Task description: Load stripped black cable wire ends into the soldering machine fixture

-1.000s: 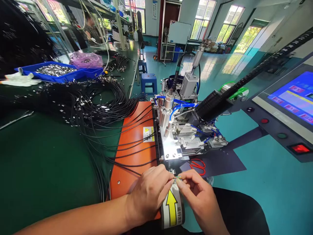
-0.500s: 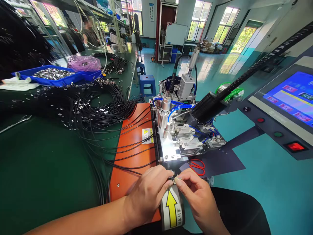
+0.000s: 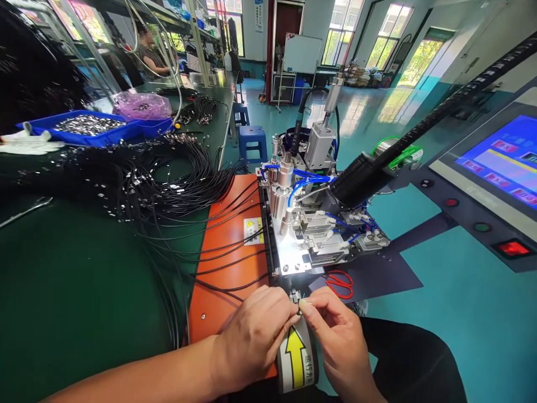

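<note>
My left hand [image 3: 264,327] is closed in a pinch at the front end of the machine [image 3: 319,224]. A black cable [image 3: 229,294] runs across the orange plate [image 3: 229,224] to it, its end hidden by the fingers. My right hand [image 3: 335,330] meets it from the right, thumb and forefinger pressed together; what lies between those fingertips is too small to name. Just beyond the fingertips sits a small metal fixture [image 3: 296,296]. Below the hands is a rounded part with a yellow arrow label [image 3: 297,358].
Black cables [image 3: 176,184] with shiny ends lie bundled on the green bench [image 3: 84,291]. A blue tray [image 3: 113,134] holds small metal parts. Red scissors [image 3: 340,284] lie by the machine. A control panel [image 3: 503,173] stands at right. Another person [image 3: 153,59] sits at the far left.
My left fingers have shifted slightly right, closer to the right fingertips, and more of the metal fixture shows beyond them. My right hand has stayed almost in place. The view has moved slightly.
</note>
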The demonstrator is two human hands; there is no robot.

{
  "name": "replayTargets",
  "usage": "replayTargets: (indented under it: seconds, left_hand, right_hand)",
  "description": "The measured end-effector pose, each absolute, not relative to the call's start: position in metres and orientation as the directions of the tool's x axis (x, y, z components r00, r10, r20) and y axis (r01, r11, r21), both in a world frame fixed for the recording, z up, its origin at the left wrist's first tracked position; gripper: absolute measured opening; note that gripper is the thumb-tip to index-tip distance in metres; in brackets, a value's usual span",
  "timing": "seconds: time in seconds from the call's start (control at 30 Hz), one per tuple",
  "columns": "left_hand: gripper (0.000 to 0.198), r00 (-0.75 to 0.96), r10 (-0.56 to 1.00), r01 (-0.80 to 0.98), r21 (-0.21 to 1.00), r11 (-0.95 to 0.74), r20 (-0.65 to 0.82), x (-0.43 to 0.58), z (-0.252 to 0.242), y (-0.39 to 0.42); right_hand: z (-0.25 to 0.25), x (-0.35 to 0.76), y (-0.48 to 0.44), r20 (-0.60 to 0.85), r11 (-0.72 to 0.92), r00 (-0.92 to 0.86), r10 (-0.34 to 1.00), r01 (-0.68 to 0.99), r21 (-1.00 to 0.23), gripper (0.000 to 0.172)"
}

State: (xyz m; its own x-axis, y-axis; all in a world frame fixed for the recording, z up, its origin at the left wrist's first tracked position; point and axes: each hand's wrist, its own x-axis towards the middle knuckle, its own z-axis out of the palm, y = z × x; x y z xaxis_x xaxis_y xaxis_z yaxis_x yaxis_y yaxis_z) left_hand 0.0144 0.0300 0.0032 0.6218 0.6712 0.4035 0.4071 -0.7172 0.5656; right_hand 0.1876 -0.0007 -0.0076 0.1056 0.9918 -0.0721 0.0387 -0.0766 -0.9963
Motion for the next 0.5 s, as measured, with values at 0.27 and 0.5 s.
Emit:
replayTargets:
  seconds: [0.27, 0.5]
  left_hand:
    - [0.020, 0.584, 0.715, 0.460, 0.570, -0.681, 0.383, 0.017, 0.004, 0.031]
    - [0.020, 0.586, 0.712, 0.480, 0.543, -0.689, 0.386, 0.017, 0.002, 0.032]
  right_hand:
    - [0.003, 0.213, 0.002, -0.268, -0.263, -0.082, 0.960, 0.065, -0.963, 0.021]
    - [0.010, 0.217, 0.010, -0.266, -0.262, -0.054, 0.962, 0.078, -0.962, 0.030]
